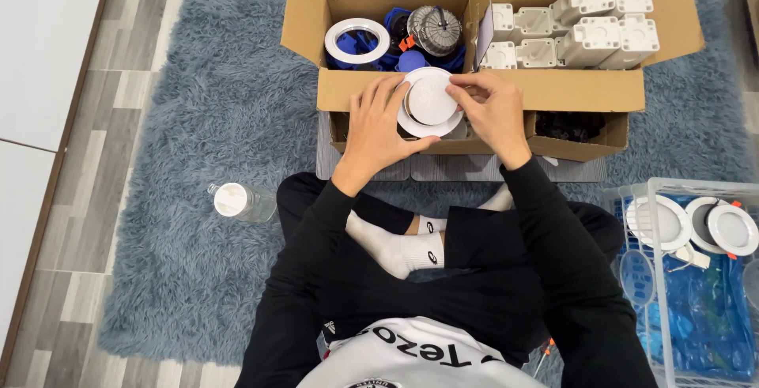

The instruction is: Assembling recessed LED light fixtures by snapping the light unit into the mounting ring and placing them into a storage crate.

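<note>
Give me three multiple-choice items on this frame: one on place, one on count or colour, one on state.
1. Where does the clear plastic bottle with the white cap lie?
A. On the shaggy blue-grey rug, to the person's left
B. Inside the open brown cardboard box
C. In the clear plastic bin

2. How many of the person's hands touch the round white plastic lamp disc?
A. None
B. One
C. Two

3. How are the cardboard box's top flaps?
A. Taped shut
B. Folded open
C. Cut off

Answers:
1 A: the bottle rests on its side on the rug, beside the person's left knee, apart from both containers.
2 C: the left hand and the right hand both grip the disc's rim.
3 B: the flaps spread outward, showing the white parts inside.
</note>
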